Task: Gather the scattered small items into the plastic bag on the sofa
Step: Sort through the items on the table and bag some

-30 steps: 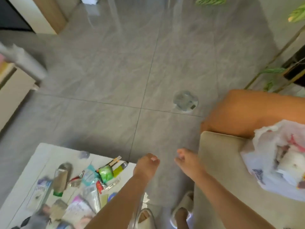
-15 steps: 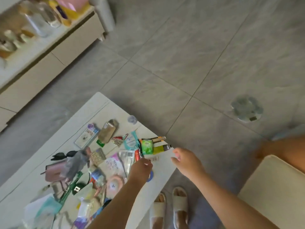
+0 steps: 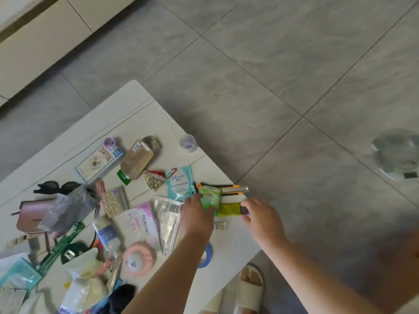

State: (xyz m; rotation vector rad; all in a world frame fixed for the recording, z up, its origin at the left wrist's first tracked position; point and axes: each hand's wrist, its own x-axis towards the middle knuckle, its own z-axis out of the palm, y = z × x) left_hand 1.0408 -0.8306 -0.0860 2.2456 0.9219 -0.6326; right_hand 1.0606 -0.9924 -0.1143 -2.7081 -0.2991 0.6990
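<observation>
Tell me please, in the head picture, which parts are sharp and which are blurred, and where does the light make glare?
In the head view, the middle is sharp: print on the tampon box and wipes packet is readable. The lower left pile and lower right corner are blurred. Soft daylight leaves pale sheen on the floor tiles; no harsh glare. The straight table edge looks slightly bowed, as with a wide lens.

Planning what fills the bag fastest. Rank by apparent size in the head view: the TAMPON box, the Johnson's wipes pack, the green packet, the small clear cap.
1. TAMPON box, largest.
2. Johnson's wipes pack.
3. Green packet, partly covered by the left hand, so its full extent is unsure.
4. Small clear cap, smallest.
</observation>
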